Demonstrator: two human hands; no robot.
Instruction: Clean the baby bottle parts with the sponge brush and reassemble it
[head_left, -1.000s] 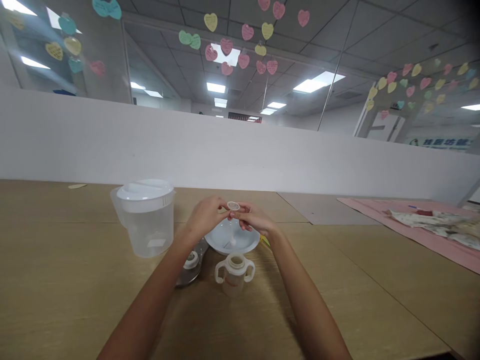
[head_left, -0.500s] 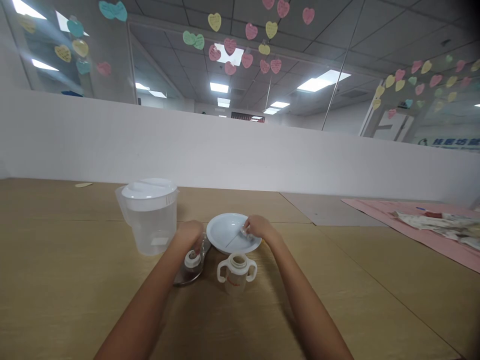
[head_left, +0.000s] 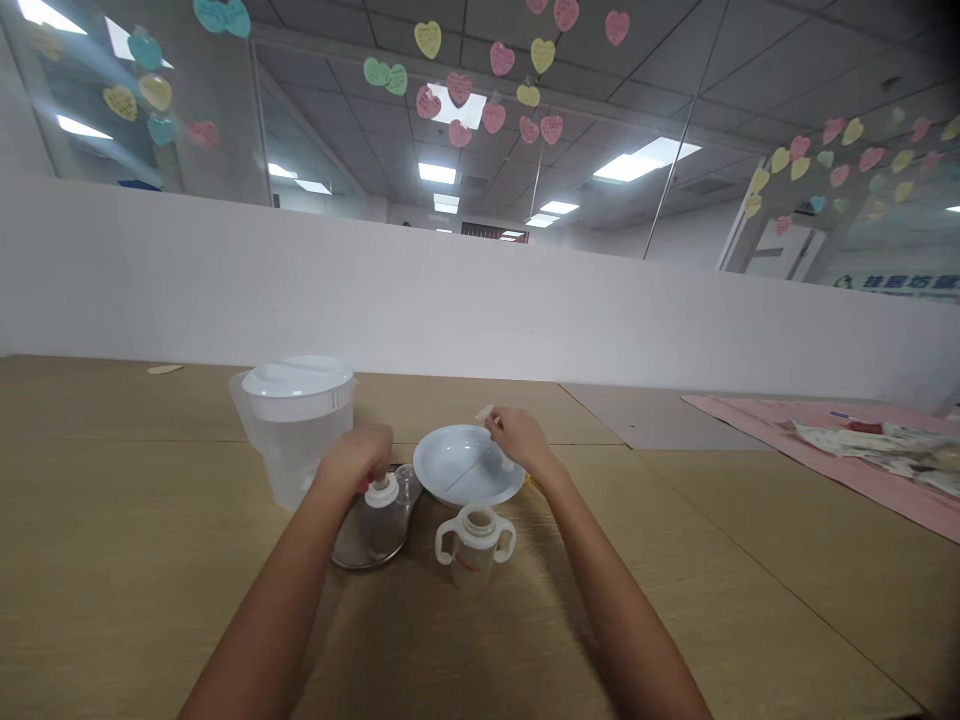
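My left hand (head_left: 358,455) grips a white ring-shaped cap (head_left: 382,490) above a shiny metal tray (head_left: 371,540). A clear dome-shaped piece (head_left: 407,484) lies at the tray's upper right. Over the far right rim of a white bowl (head_left: 450,458), my right hand (head_left: 516,435) pinches a small pale piece (head_left: 485,411). A thin straight line or stick (head_left: 463,477) shows inside the bowl. In front of the bowl stands a two-handled bottle (head_left: 475,550), upright, with its top uncovered.
A clear lidded pitcher (head_left: 300,430) stands left, behind my left hand. Something yellow (head_left: 529,482) shows beside the bowl. At the right, a pink cloth (head_left: 750,415) bears crumpled fabric and a pen. A white wall (head_left: 480,310) rises behind the table.
My left hand has moved left and up with the white cap, uncovering more of the tray. My right hand has lifted the small pale piece from inside the bowl to above its far rim.
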